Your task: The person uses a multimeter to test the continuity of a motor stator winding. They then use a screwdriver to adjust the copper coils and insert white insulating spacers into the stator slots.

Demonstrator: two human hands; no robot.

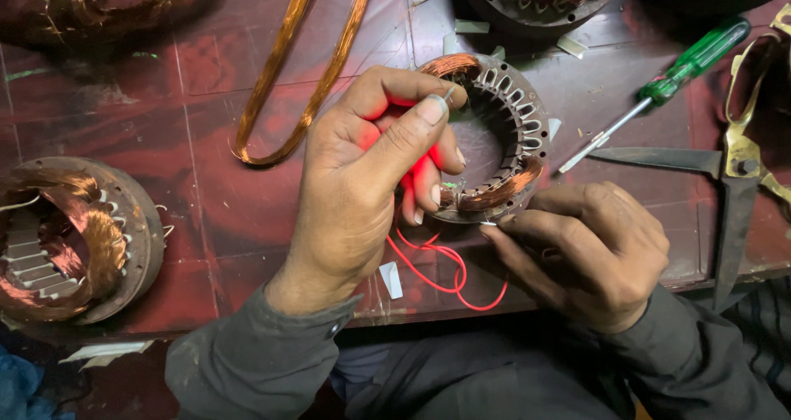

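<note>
two bare hands work at a round motor stator (pixel 503 136), a slotted metal ring partly wound with copper wire, which lies near the front edge of a dark red tabletop (pixel 206 140). left hand (pixel 371 165): curled over the stator's left rim, thumb and forefinger pinched on a thin pale strip at the ring's top, remaining fingers folded into the bore. right hand (pixel 593 247): just in front of the stator, fingers clenched, fingertips pinching something small at the ring's lower rim; what it grasps cannot be told. red wire (pixel 437 272): loops out from under the left hand in front of the stator and over the table edge. copper wire loop (pixel 305 66): long and narrow, lying behind and to the left of the stator. green-handled screwdriver (pixel 659 91): to the right of the stator, tip pointing toward it. large scissors (pixel 725 189): further right of the stator, beyond the screwdriver. second wound stator (pixel 74 239): well to the left. third stator (pixel 544 0): behind the central one, partly out of view. paper scraps (pixel 391 278): scattered around the stator.
</note>
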